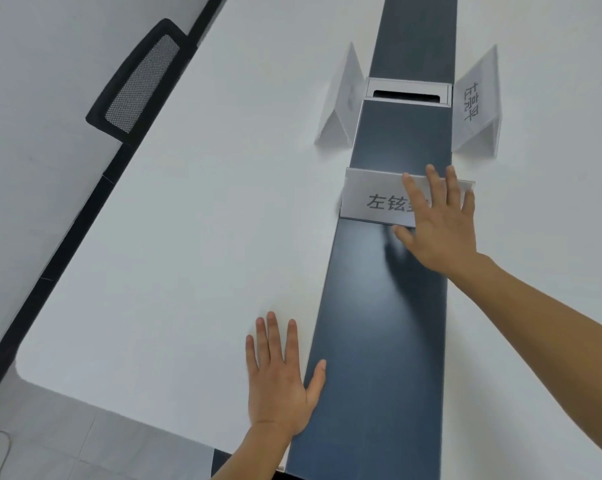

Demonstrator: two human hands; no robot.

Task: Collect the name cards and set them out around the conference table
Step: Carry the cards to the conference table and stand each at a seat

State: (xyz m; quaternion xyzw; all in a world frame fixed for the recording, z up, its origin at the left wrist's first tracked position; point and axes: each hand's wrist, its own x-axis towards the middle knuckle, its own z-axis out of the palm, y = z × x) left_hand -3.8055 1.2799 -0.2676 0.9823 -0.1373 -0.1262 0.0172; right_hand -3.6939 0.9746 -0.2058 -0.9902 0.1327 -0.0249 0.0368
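Reaching forward, right hand (438, 223) open, fingers spread over the nearest name card (375, 200). Left hand (280, 379) open, flat on counter (175, 237).

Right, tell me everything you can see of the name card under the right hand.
The name card is a clear, plastic-looking tent stand holding a white insert with large dark characters, partly hidden. It stands upright across the table's dark centre strip, its printed face toward the camera. The right hand, fingers spread, reaches over its right end; whether it touches the card is unclear.
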